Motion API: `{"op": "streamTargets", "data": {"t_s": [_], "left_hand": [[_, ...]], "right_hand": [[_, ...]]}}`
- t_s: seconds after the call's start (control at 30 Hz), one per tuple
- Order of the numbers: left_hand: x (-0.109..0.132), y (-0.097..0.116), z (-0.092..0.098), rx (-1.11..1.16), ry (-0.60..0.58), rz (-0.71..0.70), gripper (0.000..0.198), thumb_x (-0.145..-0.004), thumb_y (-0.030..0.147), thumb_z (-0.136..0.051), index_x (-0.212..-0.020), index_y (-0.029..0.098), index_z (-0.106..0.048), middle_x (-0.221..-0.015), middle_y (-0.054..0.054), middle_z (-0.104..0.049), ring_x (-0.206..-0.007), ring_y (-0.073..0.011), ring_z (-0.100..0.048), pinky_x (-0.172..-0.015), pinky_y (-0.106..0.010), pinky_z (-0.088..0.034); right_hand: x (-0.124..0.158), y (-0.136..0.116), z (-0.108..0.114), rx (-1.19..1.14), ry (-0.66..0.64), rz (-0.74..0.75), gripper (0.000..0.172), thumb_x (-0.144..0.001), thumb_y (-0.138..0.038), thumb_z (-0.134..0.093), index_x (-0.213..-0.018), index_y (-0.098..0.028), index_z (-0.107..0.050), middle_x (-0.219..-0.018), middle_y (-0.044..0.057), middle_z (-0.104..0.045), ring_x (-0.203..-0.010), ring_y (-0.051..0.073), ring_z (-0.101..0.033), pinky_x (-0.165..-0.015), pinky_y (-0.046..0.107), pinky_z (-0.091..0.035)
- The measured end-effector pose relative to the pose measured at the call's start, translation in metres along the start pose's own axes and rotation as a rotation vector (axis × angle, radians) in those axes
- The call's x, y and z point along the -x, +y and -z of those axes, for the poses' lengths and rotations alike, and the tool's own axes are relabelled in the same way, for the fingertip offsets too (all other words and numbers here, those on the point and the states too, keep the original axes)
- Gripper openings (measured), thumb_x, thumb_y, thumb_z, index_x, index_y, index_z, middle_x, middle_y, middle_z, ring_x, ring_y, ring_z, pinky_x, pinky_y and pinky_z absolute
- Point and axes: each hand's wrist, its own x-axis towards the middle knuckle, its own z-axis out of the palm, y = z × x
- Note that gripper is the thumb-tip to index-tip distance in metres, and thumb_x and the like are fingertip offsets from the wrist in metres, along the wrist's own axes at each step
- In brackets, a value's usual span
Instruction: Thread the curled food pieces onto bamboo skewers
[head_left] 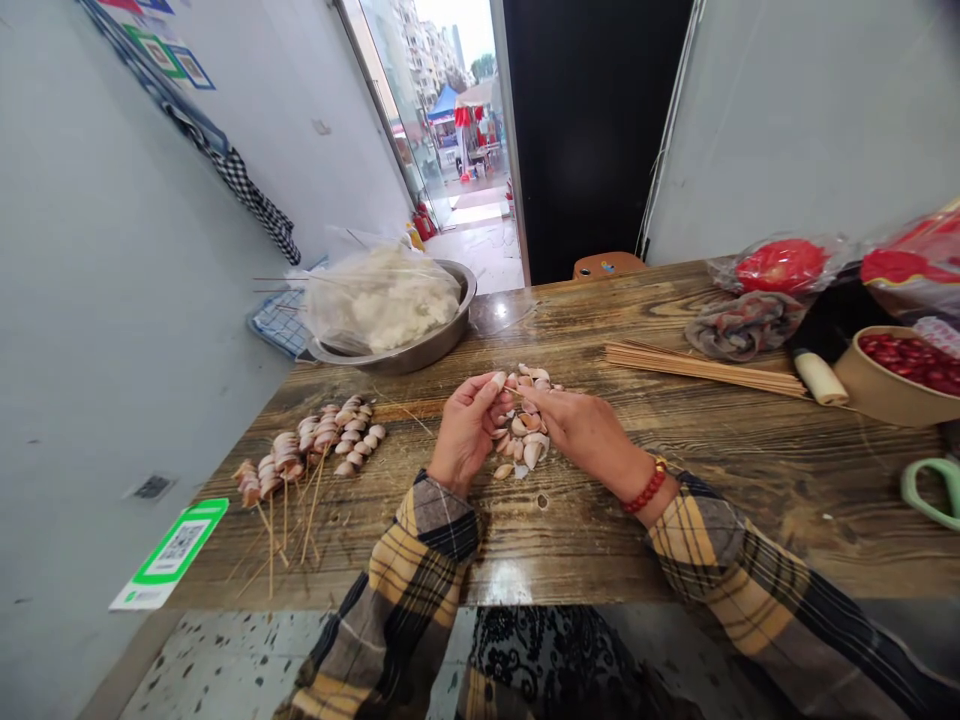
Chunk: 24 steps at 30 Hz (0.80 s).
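Note:
Above a loose pile of garlic cloves [532, 447], both hands meet at the middle of the table. A pale garlic clove [499, 380] is pinched between the thumb and fingers of my left hand [466, 428]. My right hand [589, 432] closes on a thin wooden skewer [513, 391], whose tip points at that clove; whether it has pierced the clove cannot be made out. Most of this skewer is hidden under the right hand. To the left lie several skewers threaded with garlic cloves [288, 456], their bare ends towards me.
A metal basin [420, 352] with a plastic bag of white stuff [390, 300] stands back left. Bare bamboo skewers [697, 371], a grey cloth [742, 325], a bowl of red pieces [885, 385] and green-handled scissors [919, 492] lie right. A QR-code card [176, 550] is at the left edge.

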Motion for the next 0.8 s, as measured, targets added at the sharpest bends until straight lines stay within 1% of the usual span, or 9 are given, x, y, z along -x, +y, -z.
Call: {"op": "streamTargets", "data": {"t_s": [0.17, 0.33, 0.4, 0.47, 0.53, 0.57, 0.63, 0.7, 0.8], "left_hand": [[0.0, -0.001, 0.0, -0.071, 0.027, 0.002, 0.035, -0.068, 0.032, -0.078, -0.096, 0.013, -0.066, -0.08, -0.002, -0.068, -0.059, -0.0061, -0.057, -0.05, -0.016, -0.044], [0.001, -0.003, -0.003, -0.11, 0.034, -0.034, 0.027, -0.071, 0.029, -0.076, -0.092, 0.015, -0.068, -0.085, -0.003, -0.068, -0.063, -0.0068, -0.056, -0.053, -0.016, -0.044], [0.002, -0.002, -0.003, -0.131, 0.037, -0.039, 0.025, -0.071, 0.029, -0.076, -0.091, 0.015, -0.068, -0.085, -0.003, -0.067, -0.065, -0.0077, -0.056, -0.054, -0.016, -0.043], [0.003, 0.0, -0.002, -0.154, 0.048, -0.014, 0.031, -0.072, 0.036, -0.075, -0.094, 0.016, -0.067, -0.077, -0.001, -0.065, -0.062, -0.0084, -0.055, -0.053, -0.017, -0.043], [0.003, 0.003, -0.001, -0.16, 0.066, -0.021, 0.038, -0.068, 0.038, -0.077, -0.096, 0.015, -0.065, -0.083, -0.002, -0.066, -0.063, -0.0085, -0.056, -0.054, -0.018, -0.044], [0.003, 0.004, 0.001, -0.165, 0.06, -0.015, 0.042, -0.067, 0.039, -0.078, -0.099, 0.016, -0.064, -0.089, -0.003, -0.066, -0.066, -0.0091, -0.057, -0.055, -0.019, -0.045], [0.002, 0.007, 0.002, -0.199, 0.025, -0.007, 0.045, -0.069, 0.044, -0.075, -0.104, 0.017, -0.064, -0.091, -0.004, -0.065, -0.065, -0.0093, -0.056, -0.054, -0.019, -0.045], [0.003, 0.008, 0.003, -0.25, -0.004, -0.013, 0.043, -0.072, 0.049, -0.071, -0.099, 0.017, -0.066, -0.086, -0.003, -0.064, -0.062, -0.0084, -0.053, -0.051, -0.018, -0.043], [0.004, 0.008, 0.002, -0.31, 0.01, -0.037, 0.042, -0.071, 0.054, -0.069, -0.088, 0.016, -0.068, -0.078, -0.002, -0.061, -0.058, -0.0073, -0.05, -0.047, -0.016, -0.039]], "right_hand": [[-0.002, 0.001, -0.007, -0.052, 0.037, 0.007, 0.046, -0.097, -0.021, -0.041, -0.142, -0.031, -0.043, -0.132, 0.005, -0.06, -0.109, 0.018, -0.063, -0.089, 0.03, -0.052], [-0.003, 0.002, -0.012, -0.142, 0.094, 0.032, 0.046, -0.095, -0.016, -0.041, -0.139, -0.026, -0.047, -0.132, 0.004, -0.06, -0.114, 0.02, -0.06, -0.092, 0.031, -0.05], [-0.003, 0.0, -0.012, -0.176, 0.111, 0.035, 0.044, -0.095, -0.016, -0.04, -0.137, -0.025, -0.05, -0.131, 0.004, -0.061, -0.113, 0.02, -0.061, -0.091, 0.031, -0.05], [-0.004, -0.001, -0.012, -0.211, 0.103, 0.056, 0.043, -0.095, -0.018, -0.04, -0.137, -0.027, -0.05, -0.129, 0.003, -0.063, -0.11, 0.018, -0.063, -0.089, 0.029, -0.05], [-0.007, -0.001, -0.013, -0.235, 0.121, 0.062, 0.042, -0.094, -0.018, -0.042, -0.134, -0.027, -0.052, -0.125, 0.003, -0.065, -0.108, 0.017, -0.063, -0.087, 0.026, -0.05], [-0.008, -0.001, -0.014, -0.248, 0.131, 0.086, 0.042, -0.094, -0.017, -0.042, -0.133, -0.027, -0.053, -0.126, 0.003, -0.064, -0.109, 0.017, -0.062, -0.089, 0.026, -0.049], [-0.011, 0.0, -0.017, -0.263, 0.167, 0.116, 0.04, -0.094, -0.016, -0.041, -0.13, -0.025, -0.054, -0.125, 0.003, -0.065, -0.11, 0.016, -0.062, -0.088, 0.025, -0.047], [-0.013, 0.0, -0.02, -0.251, 0.184, 0.112, 0.033, -0.095, -0.017, -0.041, -0.122, -0.022, -0.059, -0.116, 0.005, -0.069, -0.103, 0.017, -0.064, -0.083, 0.025, -0.047], [-0.014, 0.0, -0.026, -0.214, 0.178, 0.063, 0.025, -0.097, -0.022, -0.039, -0.101, -0.019, -0.064, -0.094, 0.006, -0.072, -0.086, 0.017, -0.066, -0.072, 0.025, -0.044]]}}
